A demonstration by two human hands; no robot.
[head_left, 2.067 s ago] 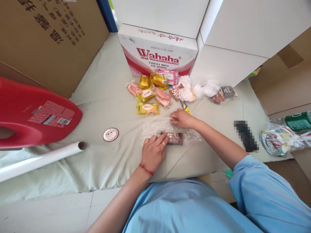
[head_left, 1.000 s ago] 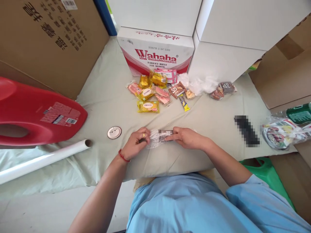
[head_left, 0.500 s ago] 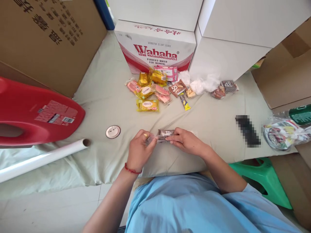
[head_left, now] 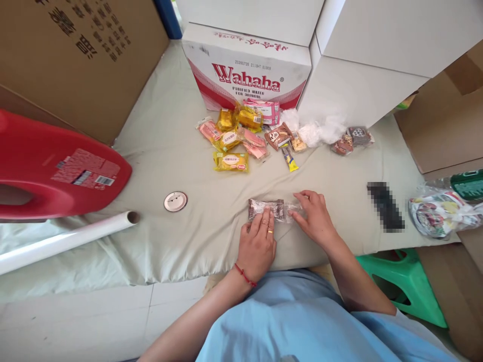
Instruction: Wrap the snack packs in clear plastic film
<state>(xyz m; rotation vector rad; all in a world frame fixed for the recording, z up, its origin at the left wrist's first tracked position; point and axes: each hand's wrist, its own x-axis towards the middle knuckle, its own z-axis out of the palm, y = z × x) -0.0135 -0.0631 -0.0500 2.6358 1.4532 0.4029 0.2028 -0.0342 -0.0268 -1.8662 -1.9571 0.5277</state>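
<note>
A small dark brown snack packet [head_left: 278,205] lies on the cloth-covered table in front of me, with clear plastic film [head_left: 289,211] over it and reaching out past its right end. My left hand [head_left: 258,245], wearing a ring and a red string bracelet, rests its outstretched fingers flat on the packet from the near side. At the film's right end, my right hand [head_left: 312,215] has the loose plastic between thumb and fingers. Part of the packet's lower edge is hidden under the left fingertips.
Several wrapped snacks [head_left: 231,162] are heaped before the Wahaha carton [head_left: 247,75]. Crumpled clear plastic [head_left: 324,131] lies right of them. A round badge [head_left: 175,201], white roll [head_left: 71,241] and red jug [head_left: 86,173] are leftward. A blurred dark object [head_left: 385,206] and bagged item [head_left: 433,213] lie right.
My left hand has moved right, from the film at the packet's left end onto the packet's top. My right hand has left the packet and shifted right to the film beyond it.
</note>
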